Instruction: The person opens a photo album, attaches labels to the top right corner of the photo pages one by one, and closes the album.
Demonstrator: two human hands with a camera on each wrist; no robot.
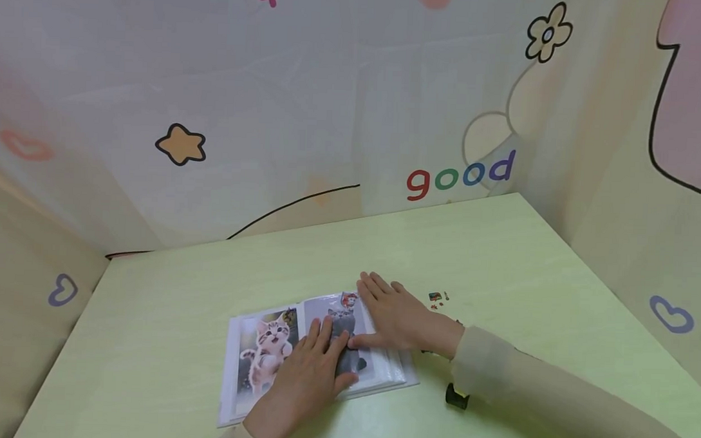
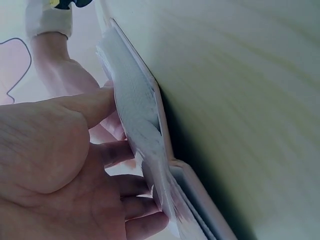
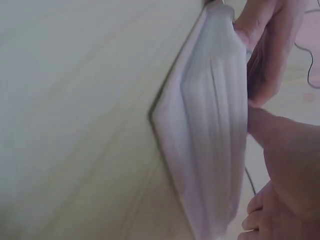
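An open photo album (image 1: 263, 403) lies on the table, with clear sleeves. Its left page holds a picture of a striped kitten (image 1: 272, 348); on the right page is a grey cat picture (image 1: 347, 319) with a small red-and-white sticker (image 1: 349, 301) near its top. My left hand (image 1: 307, 375) rests on the right page near the fold, fingers extended over the lower part of the cat picture. Flat across that page's right side lies my right hand (image 1: 396, 317), its thumb close to the left fingers. In the right wrist view, the thick stack of album pages (image 3: 215, 115) shows edge-on.
Several small colourful cut-outs (image 1: 435, 297) lie on the table (image 1: 167, 335) right of the album, some partly hidden by the right wrist. A small black object (image 1: 457, 397) shows below the right sleeve. Printed curtains (image 1: 308, 114) stand behind and beside the table.
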